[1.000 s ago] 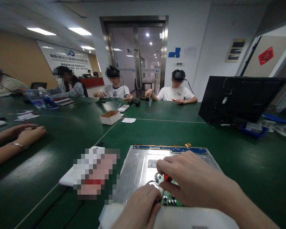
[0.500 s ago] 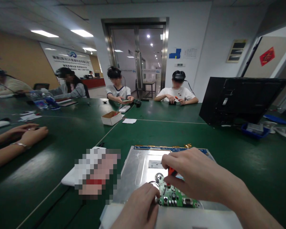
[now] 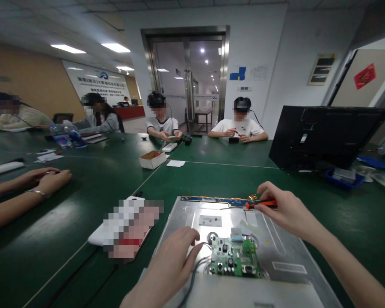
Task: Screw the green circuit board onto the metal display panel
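A metal display panel lies flat before me, with a green circuit board on its back. My right hand grips a screwdriver by its orange and black handle. Its thin shaft points left over the panel's upper part, apart from the board. Left of the board is my left hand, fingers loosely bent, with a gap between thumb and forefinger and nothing seen held. A dark cable runs beside its thumb to the board. A blue strip board lines the panel's far edge.
A phone-like pink item, partly pixelated, lies left of the panel beside a white object. Farther off are a small open box, a black monitor and a blue tray. Another person's hands rest at left; several people sit around.
My right hand has moved from over the circuit board up and to the right with the screwdriver. My left hand has drawn back leftward from the board's edge, and its fingers have parted.
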`<state>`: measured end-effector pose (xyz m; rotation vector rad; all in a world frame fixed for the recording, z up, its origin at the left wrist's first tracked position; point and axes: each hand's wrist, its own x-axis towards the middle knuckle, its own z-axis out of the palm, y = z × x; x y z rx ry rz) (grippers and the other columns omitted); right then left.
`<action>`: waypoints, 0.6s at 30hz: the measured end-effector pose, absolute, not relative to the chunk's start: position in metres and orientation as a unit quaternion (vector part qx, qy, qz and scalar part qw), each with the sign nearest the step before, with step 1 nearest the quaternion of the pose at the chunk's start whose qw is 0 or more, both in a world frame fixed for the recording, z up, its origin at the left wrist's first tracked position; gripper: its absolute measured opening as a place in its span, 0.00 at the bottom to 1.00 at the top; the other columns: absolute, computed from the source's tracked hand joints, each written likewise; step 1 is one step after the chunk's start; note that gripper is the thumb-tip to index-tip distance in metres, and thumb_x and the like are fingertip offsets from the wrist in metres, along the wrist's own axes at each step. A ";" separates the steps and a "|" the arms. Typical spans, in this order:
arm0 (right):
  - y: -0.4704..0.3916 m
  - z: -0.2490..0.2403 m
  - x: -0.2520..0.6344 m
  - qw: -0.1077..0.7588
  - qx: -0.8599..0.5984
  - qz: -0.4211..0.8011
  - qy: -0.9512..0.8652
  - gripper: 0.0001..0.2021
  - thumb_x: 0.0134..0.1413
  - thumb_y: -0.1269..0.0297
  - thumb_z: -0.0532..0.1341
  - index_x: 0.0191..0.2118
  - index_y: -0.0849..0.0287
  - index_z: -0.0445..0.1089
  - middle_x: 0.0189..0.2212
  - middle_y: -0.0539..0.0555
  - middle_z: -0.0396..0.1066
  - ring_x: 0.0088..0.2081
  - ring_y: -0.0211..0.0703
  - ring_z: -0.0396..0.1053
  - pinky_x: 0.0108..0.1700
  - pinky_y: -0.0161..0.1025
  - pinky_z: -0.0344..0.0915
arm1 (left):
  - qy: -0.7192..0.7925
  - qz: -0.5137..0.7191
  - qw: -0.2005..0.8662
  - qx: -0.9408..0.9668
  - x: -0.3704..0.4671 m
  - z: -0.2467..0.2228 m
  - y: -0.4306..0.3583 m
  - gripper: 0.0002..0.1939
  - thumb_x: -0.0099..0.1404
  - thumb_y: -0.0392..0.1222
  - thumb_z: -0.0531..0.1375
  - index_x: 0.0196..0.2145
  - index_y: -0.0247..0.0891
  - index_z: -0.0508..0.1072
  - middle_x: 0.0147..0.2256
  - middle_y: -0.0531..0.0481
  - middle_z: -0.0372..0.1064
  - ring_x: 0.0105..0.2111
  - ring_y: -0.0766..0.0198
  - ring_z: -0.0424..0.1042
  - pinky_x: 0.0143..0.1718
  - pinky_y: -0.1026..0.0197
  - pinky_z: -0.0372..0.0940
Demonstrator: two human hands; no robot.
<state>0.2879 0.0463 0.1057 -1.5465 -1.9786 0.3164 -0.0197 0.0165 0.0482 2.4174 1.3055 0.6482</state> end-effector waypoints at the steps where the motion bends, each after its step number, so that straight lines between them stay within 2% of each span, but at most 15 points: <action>1: 0.049 0.092 0.295 0.317 -0.592 0.153 -0.725 0.10 0.54 0.56 0.60 0.41 0.52 0.66 0.30 0.49 0.74 0.31 0.45 0.71 0.32 0.39 0.61 | 0.456 0.217 0.146 0.850 -0.018 0.052 0.022 0.09 0.70 0.37 0.49 0.38 0.38 0.69 0.35 0.45 0.70 0.36 0.54 0.70 0.37 0.55 0.63; 3: 0.053 0.069 0.306 0.344 -0.608 0.190 -0.690 0.13 0.57 0.50 0.57 0.41 0.52 0.68 0.27 0.50 0.73 0.29 0.46 0.70 0.31 0.40 0.61 | 0.460 0.184 0.133 0.858 -0.012 0.058 0.037 0.10 0.69 0.34 0.50 0.40 0.37 0.71 0.39 0.44 0.71 0.39 0.54 0.71 0.40 0.54 0.64; 7: 0.060 0.038 0.312 0.357 -0.597 0.234 -0.679 0.16 0.59 0.50 0.53 0.41 0.55 0.69 0.26 0.51 0.73 0.27 0.45 0.70 0.31 0.41 0.64 | 0.466 0.105 0.118 0.870 0.009 0.060 0.069 0.11 0.67 0.33 0.55 0.46 0.35 0.72 0.45 0.41 0.71 0.47 0.51 0.70 0.49 0.52 0.62; 11: 0.064 0.022 0.311 0.377 -0.588 0.261 -0.666 0.17 0.60 0.49 0.52 0.42 0.57 0.68 0.26 0.51 0.72 0.28 0.45 0.71 0.31 0.41 0.65 | 0.482 0.067 0.122 0.865 0.025 0.051 0.088 0.07 0.65 0.36 0.58 0.42 0.35 0.71 0.42 0.40 0.72 0.43 0.51 0.72 0.45 0.55 0.64; 15: 0.063 0.013 0.313 0.383 -0.593 0.270 -0.655 0.16 0.61 0.51 0.53 0.44 0.57 0.66 0.27 0.50 0.72 0.27 0.45 0.71 0.31 0.41 0.64 | 0.492 0.064 0.131 0.858 0.028 0.039 0.096 0.03 0.64 0.33 0.57 0.36 0.35 0.70 0.37 0.42 0.73 0.37 0.52 0.73 0.38 0.57 0.63; 18: 0.057 0.012 0.313 0.379 -0.600 0.275 -0.649 0.16 0.61 0.52 0.53 0.47 0.58 0.64 0.25 0.49 0.71 0.25 0.45 0.70 0.28 0.40 0.63 | 0.491 0.065 0.139 0.857 0.027 0.033 0.099 0.05 0.65 0.32 0.54 0.34 0.36 0.69 0.35 0.43 0.73 0.36 0.53 0.72 0.36 0.58 0.62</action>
